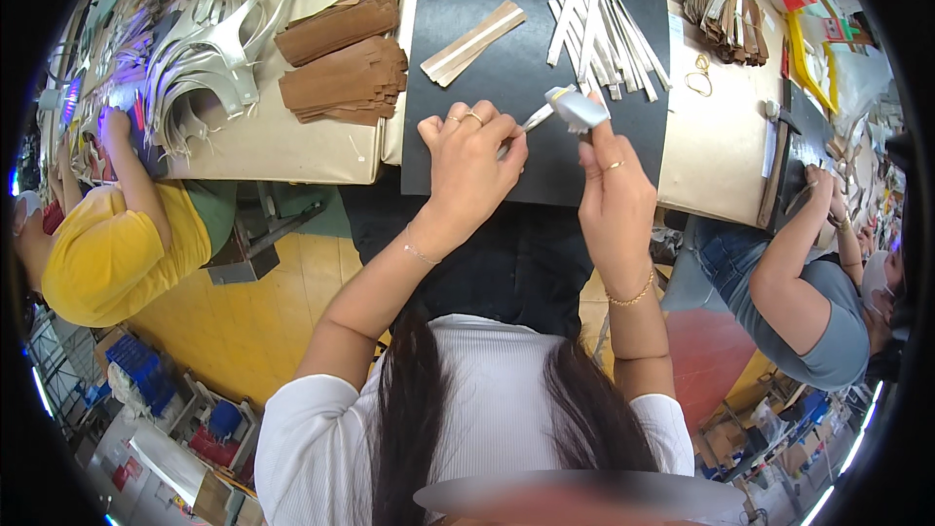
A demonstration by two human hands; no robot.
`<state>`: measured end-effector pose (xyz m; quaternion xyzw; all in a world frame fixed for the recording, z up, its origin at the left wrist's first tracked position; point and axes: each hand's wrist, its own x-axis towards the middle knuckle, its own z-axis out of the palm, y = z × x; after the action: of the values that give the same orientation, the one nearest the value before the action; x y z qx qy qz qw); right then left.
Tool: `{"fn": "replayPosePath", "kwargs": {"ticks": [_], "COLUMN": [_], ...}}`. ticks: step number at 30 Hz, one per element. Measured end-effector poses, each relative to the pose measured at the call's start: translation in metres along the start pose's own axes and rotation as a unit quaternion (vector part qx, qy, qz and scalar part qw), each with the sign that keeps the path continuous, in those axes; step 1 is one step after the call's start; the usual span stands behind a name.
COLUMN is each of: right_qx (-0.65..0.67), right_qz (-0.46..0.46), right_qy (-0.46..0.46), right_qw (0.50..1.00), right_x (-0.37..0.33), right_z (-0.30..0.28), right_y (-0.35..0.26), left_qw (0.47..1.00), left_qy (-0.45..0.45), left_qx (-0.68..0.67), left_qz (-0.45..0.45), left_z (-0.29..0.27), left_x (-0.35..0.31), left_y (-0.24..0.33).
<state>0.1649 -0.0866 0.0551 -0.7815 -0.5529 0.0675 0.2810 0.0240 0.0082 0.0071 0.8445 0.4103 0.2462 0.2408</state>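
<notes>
Pointing perhaps rightward, strip (539, 118) between hands.

At the centre of the frame the left hand (469, 168) is curled round a thin pale strip (535, 120), while the right hand (614, 197) pinches its wrapped, greyish end (577, 109) between raised fingers (601, 131). Both hover over a black mat (458, 19) on the worktop (282, 146). On the mat lie a tan strip pair (473, 42) and, further right, a loose heap of white strips (602, 34). Stacks of brown paper pieces (343, 58) sit to the upper left, beside silvery cut shapes (209, 58). A person in yellow (117, 253) works at the left edge, another in grey (828, 321) at the right.
</notes>
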Motion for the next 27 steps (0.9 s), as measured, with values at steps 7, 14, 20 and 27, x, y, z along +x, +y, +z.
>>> {"fn": "replayPosePath", "kwargs": {"ticks": [7, 14, 20, 27], "right_qx": [-0.056, -0.086, -0.024, -0.063], "right_qz": [0.007, 0.0, -0.024, -0.011], "right_qy": [-0.048, -0.099, -0.04, -0.083], "right_qw": [0.997, 0.991, 0.999, 0.995], "right_x": [0.003, 0.0, -0.005, -0.01], "right_z": [-0.006, 0.001, 0.001, 0.007], "right_y": [-0.001, -0.001, -0.003, -0.001], "left_qw": [1.0, 0.999, 0.999, 1.0], "left_qy": [0.004, 0.018, 0.023, 0.022], "left_qx": [0.012, 0.023, 0.03, 0.012], "left_qz": [0.004, 0.021, 0.018, 0.011], "left_z": [0.001, 0.002, 0.002, -0.008], "left_x": [0.002, -0.001, -0.005, -0.014], "left_y": [0.001, 0.0, 0.0, -0.004]}}
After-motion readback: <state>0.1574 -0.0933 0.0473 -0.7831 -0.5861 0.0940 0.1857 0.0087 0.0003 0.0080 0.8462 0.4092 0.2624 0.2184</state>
